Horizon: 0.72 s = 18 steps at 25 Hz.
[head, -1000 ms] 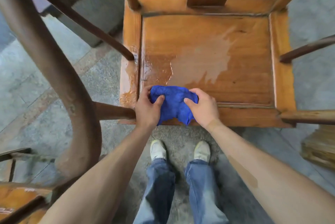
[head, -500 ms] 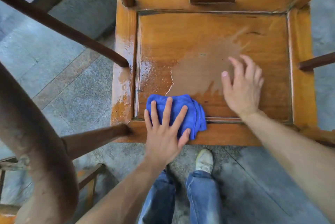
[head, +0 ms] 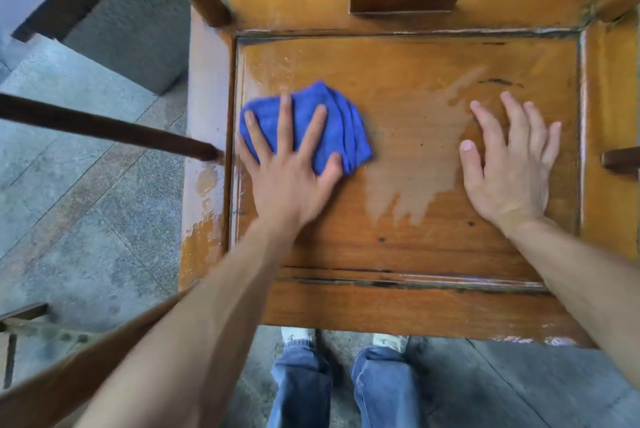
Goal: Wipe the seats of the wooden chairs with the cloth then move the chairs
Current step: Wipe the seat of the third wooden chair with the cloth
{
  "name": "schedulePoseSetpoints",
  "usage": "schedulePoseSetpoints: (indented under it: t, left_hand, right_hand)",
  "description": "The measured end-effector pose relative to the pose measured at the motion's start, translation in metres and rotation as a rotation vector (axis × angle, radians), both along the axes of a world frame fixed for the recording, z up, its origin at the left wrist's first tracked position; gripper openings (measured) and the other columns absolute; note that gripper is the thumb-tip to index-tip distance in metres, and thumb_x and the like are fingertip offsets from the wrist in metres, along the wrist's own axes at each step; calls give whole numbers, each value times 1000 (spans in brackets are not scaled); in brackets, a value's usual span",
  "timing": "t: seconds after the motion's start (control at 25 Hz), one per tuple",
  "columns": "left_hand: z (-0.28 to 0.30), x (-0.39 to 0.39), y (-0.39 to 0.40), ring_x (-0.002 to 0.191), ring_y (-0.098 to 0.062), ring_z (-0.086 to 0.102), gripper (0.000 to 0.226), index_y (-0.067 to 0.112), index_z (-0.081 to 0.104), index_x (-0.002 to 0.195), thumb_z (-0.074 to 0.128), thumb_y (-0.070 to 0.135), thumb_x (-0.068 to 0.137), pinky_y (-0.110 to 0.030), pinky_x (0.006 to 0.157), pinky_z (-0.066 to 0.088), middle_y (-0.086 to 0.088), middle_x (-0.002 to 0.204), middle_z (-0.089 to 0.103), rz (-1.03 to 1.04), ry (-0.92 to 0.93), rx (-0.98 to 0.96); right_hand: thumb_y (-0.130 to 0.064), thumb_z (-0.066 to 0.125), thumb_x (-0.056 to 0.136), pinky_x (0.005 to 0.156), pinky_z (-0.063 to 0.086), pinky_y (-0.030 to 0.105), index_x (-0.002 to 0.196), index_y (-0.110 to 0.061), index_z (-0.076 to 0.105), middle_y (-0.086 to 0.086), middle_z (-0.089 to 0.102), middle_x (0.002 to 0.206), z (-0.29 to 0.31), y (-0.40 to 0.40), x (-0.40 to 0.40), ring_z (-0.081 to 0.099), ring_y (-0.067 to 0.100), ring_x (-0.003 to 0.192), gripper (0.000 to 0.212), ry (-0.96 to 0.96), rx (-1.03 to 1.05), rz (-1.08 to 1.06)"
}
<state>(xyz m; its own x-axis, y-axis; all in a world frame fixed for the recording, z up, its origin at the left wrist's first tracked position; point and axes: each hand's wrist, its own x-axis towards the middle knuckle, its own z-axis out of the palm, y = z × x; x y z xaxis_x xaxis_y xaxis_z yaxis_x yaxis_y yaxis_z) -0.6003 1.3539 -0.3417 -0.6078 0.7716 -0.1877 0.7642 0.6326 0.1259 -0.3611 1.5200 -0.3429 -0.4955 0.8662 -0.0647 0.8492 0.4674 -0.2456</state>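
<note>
Hands work a square orange-brown wooden chair seat (head: 433,247): the left hand (head: 291,171), fingers spread, presses a folded blue cloth (head: 332,122) near the seat's left rim; the right hand (head: 505,164) lies flat, open, right of a pale dry patch (head: 415,150). Grey stone floor (head: 86,202) surrounds; the backrest is cropped.
</note>
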Motion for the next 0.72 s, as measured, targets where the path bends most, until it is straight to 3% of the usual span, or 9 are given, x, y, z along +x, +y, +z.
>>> schedulePoseSetpoints:
  t: [0.2, 0.44, 0.56, 0.72]
  left_hand:
    - [5, -87, 102, 149, -51, -10, 70, 53, 11, 152, 27, 66, 85, -66, 118, -4, 2, 169, 0, 13, -12, -20]
    - [11, -109, 135, 149, -49, -13, 71, 52, 9, 152, 26, 57, 83, -66, 118, -6, 1, 168, 0, -77, -47, -94]
    - [10, -79, 94, 150, -48, -8, 72, 48, 14, 153, 23, 54, 82, -66, 118, 0, -2, 168, 5, -119, -31, -43]
    - [8, 3, -31, 151, -48, -3, 74, 45, 20, 154, 35, 53, 82, -66, 117, 9, -5, 168, 11, -134, -38, 13]
  right_hand:
    - [-41, 32, 98, 121, 2, 60, 151, -30, 32, 9, 24, 162, -1, 2, -2, 14, 34, 151, 54, -22, 3, 10]
    - [-39, 35, 99, 121, 1, 60, 151, -31, 31, 8, 22, 162, -3, 5, -1, 12, 33, 151, 52, -16, 17, 10]
    - [-39, 36, 100, 122, 1, 59, 151, -32, 32, 7, 22, 163, -3, 5, -1, 12, 32, 151, 51, -11, 24, 2]
    - [-39, 35, 101, 122, 1, 59, 151, -33, 31, 7, 21, 163, -2, 2, 0, 12, 32, 152, 50, -17, 12, 4]
